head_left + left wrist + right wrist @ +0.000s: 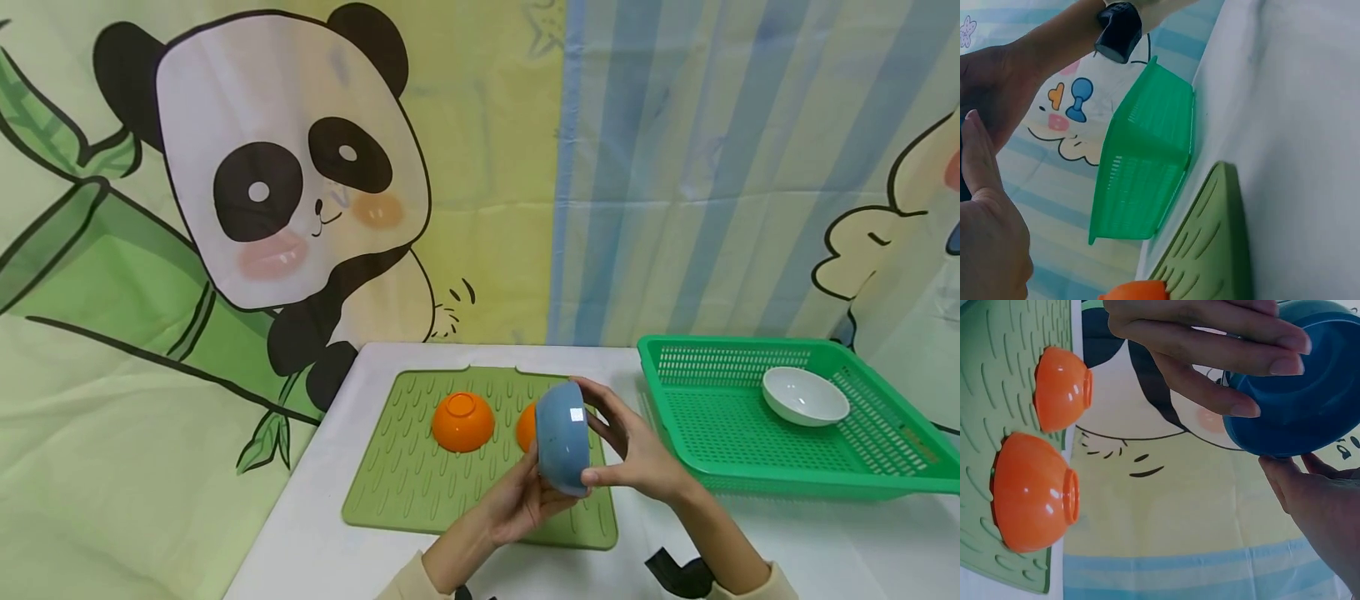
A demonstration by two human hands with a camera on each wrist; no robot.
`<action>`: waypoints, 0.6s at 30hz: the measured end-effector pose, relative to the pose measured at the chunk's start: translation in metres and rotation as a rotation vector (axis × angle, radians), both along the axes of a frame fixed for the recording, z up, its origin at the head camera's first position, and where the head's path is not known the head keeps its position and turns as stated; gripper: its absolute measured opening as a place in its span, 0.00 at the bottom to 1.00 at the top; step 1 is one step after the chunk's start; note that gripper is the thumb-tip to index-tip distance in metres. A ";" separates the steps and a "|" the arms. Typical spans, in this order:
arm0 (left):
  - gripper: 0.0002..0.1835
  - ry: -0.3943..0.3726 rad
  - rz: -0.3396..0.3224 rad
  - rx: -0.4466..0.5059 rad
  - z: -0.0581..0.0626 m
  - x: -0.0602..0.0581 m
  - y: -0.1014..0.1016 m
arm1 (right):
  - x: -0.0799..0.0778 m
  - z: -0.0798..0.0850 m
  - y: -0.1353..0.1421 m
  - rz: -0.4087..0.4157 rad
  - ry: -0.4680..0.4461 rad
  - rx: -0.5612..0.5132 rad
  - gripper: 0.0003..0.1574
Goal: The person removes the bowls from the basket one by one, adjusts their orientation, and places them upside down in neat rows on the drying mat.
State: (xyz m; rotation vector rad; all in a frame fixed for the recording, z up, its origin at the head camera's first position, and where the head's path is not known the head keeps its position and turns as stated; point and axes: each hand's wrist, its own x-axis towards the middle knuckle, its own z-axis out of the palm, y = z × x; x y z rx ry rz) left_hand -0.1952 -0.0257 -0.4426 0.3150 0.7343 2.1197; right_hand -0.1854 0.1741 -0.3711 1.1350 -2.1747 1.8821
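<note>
A blue bowl (564,439) is held up over the green drying mat (420,492), tipped on its side with its opening toward the right. My left hand (517,507) grips it from below and the left. On the rim, my right hand (637,454) has its thumb low and its fingers at the top. The right wrist view shows the inside of the blue bowl (1310,394), with fingers across part of it. Two orange bowls stand upside down on the mat: one orange bowl (462,425) in plain sight, the other orange bowl (525,427) partly behind the blue one.
To the right stands a green plastic basket (720,471) with a white bowl (806,397) in it. Mat and basket rest on a white-covered table (300,533). Behind hangs a curtain (487,208) printed with a panda and stripes.
</note>
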 end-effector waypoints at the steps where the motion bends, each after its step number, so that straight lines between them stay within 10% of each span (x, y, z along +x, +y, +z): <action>1: 0.38 0.018 0.022 -0.039 0.002 -0.002 -0.002 | 0.000 0.000 0.000 -0.010 0.004 0.009 0.60; 6: 0.42 0.158 0.108 -0.274 0.016 -0.016 -0.017 | -0.002 -0.001 0.004 -0.048 0.010 0.063 0.64; 18: 0.35 0.422 0.009 -0.730 0.047 -0.042 -0.050 | -0.002 -0.004 0.009 -0.153 0.124 0.268 0.73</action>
